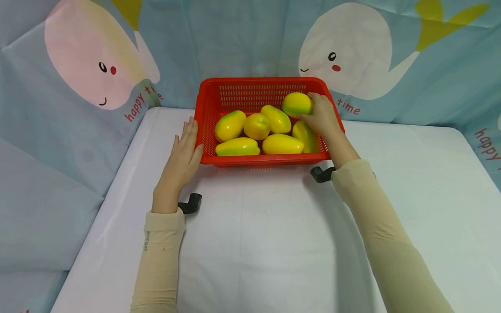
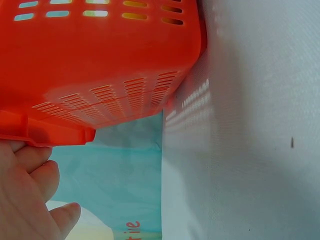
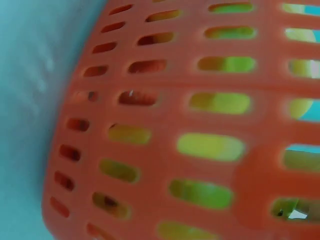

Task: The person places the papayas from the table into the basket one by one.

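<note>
A red plastic basket (image 1: 266, 159) with slotted walls sits on the white table and contains several glossy yellow-green mangoes (image 1: 283, 144). At its back right, my right hand (image 1: 322, 115) grips one mango (image 1: 296, 104) between thumb and fingers, above the other fruit. My left hand (image 1: 184, 152) lies along the left side of the basket with fingers extended, touching the rim. In the left wrist view, the fingers of the left hand (image 2: 30, 185) are right at the rim's outer edge. The right wrist view is filled by the slotted basket wall (image 3: 165, 120), with yellow and green fruit behind; the right hand is hidden there.
The white tabletop (image 1: 258, 234) stretches in front of the basket and to both sides. Behind stands a light blue curtain (image 1: 242, 39) with printed whales. A black wrist mount (image 1: 191, 203) sticks out by the left cuff, another black mount (image 1: 322, 174) by the right.
</note>
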Tool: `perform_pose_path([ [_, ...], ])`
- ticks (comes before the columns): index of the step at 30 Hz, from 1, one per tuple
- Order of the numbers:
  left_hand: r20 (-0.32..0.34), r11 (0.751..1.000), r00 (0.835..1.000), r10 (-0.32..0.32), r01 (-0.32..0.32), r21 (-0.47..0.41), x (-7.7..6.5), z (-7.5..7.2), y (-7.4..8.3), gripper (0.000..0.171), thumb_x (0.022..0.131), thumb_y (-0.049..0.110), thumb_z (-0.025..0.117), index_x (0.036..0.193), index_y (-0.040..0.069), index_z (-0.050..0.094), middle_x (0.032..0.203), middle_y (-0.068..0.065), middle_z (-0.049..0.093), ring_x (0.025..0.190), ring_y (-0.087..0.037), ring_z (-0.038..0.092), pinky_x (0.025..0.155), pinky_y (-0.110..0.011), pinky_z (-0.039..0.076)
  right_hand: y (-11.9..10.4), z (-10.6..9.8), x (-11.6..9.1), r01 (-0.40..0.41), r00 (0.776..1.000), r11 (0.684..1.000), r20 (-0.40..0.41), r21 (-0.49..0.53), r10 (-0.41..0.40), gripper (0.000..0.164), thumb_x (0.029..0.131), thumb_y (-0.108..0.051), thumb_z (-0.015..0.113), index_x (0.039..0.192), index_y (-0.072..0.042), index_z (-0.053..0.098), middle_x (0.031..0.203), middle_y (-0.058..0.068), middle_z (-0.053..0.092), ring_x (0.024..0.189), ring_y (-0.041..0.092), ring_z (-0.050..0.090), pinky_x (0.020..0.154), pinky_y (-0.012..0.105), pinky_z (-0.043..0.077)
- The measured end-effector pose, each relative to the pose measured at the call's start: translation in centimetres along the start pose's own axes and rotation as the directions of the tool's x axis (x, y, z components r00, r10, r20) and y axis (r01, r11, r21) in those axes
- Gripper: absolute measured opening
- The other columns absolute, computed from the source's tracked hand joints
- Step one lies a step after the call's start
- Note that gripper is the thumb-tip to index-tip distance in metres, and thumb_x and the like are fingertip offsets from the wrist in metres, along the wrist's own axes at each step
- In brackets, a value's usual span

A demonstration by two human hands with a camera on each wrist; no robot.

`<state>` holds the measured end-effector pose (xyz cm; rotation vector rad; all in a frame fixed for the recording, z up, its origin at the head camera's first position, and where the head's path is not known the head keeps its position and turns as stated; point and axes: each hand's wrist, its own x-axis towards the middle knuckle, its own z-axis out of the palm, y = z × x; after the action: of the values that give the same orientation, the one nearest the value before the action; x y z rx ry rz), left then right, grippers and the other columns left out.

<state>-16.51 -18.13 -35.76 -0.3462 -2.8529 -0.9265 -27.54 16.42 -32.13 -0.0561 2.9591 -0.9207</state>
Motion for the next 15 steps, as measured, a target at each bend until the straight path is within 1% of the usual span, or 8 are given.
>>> perform_pose_path([
  [6,0.001,1.000,1.000,0.002,-0.002,0.000,0.05,0.09,-0.08,0.062,0.098,0.025,0.038,0.152,0.007,0.011,0.158,-0.004,0.008,0.144,-0.018,0.003,0.114,-0.049,0.004,0.03,-0.01,-0.15,-0.004,1.000,1.000,-0.019,0.006,0.004,0.069,0.088,-0.021,0.066,0.145,-0.001,0.032,0.140,0.020,0.037,0.121,0.033,0.039,0.106,0.044,0.035],
  [12,0.011,1.000,1.000,0.006,-0.005,-0.008,-0.14,0.28,-0.29,0.062,0.099,0.024,0.037,0.152,0.006,0.009,0.158,-0.005,0.007,0.144,-0.019,0.003,0.114,-0.049,0.003,0.11,0.18,-0.41,-0.015,1.000,1.000,-0.018,0.015,0.015,0.062,0.089,-0.020,0.064,0.141,-0.001,0.038,0.139,0.020,0.040,0.121,0.033,0.040,0.105,0.043,0.035],
  [15,0.013,1.000,1.000,0.000,0.000,-0.005,-0.18,0.36,-0.40,0.062,0.099,0.024,0.037,0.152,0.006,0.009,0.158,-0.005,0.007,0.144,-0.019,0.003,0.114,-0.049,0.003,0.12,0.19,-0.63,0.006,0.999,0.999,-0.038,0.035,-0.005,0.059,0.089,-0.019,0.064,0.140,-0.001,0.040,0.138,0.019,0.041,0.121,0.033,0.040,0.106,0.043,0.035],
])
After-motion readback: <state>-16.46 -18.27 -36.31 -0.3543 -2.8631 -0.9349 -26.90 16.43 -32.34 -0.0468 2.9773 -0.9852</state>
